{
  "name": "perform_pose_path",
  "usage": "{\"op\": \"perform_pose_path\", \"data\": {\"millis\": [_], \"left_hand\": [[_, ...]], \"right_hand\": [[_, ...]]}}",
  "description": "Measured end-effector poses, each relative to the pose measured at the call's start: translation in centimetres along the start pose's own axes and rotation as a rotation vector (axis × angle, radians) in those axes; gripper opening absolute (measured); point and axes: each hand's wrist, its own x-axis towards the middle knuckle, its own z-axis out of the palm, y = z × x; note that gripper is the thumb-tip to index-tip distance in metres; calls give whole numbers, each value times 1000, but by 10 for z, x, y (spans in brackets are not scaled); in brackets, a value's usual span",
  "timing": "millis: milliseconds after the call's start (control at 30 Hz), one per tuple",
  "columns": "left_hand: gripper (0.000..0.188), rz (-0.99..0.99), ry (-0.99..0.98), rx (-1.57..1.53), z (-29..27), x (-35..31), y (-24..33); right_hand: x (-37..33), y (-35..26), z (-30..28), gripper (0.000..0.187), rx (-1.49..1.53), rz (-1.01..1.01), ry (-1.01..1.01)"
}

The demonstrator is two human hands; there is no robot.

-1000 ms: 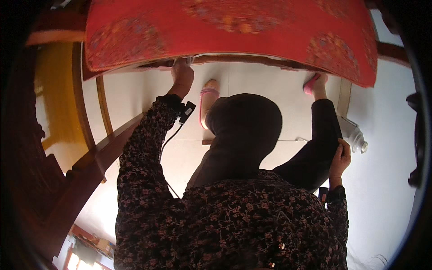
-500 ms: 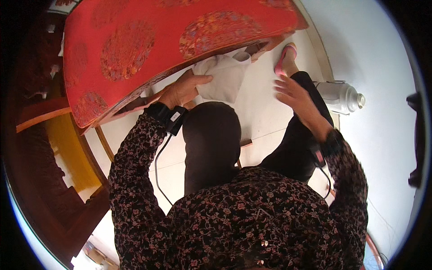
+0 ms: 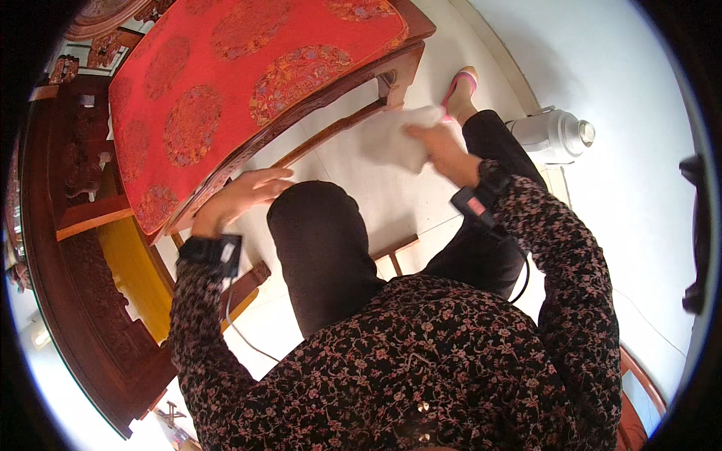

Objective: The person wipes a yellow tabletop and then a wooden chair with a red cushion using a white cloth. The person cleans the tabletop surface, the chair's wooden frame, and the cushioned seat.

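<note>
A white cloth [image 3: 397, 141], smeared by motion, hangs from my right hand [image 3: 450, 154] above the tiled floor, between the wooden seat and my right leg. The fingers of that hand are closed on its right part. My left hand [image 3: 242, 197] is stretched out with nothing in it, beside my left knee and close to the front edge of the seat. On that seat lies a red cushion [image 3: 229, 86] with round multicoloured patterns.
The dark carved wooden frame [image 3: 406, 71] of the seat stands ahead, with a lower rail beneath. A grey-white thermos flask [image 3: 553, 135] is on the floor by the right wall. My right foot wears a pink shoe [image 3: 457, 90]. Dark carved furniture [image 3: 83, 301] fills the left side.
The cloth has passed from my left hand to my right hand. My left hand has moved left and down, and my right hand has moved left. The view has shifted, showing more floor under the seat.
</note>
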Motion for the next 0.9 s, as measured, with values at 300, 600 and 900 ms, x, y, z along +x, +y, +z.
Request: {"op": "perform_pose_path", "data": {"millis": [300, 600, 900], "left_hand": [[48, 590, 775, 522, -21, -60, 97], [114, 462, 720, 1242, -8, 27, 108], [106, 489, 798, 1283, 0, 19, 97]], "right_hand": [[71, -50, -66, 42, 517, -105, 627], [153, 27, -87, 58, -797, -749, 261], [197, 57, -73, 59, -549, -896, 273]]}}
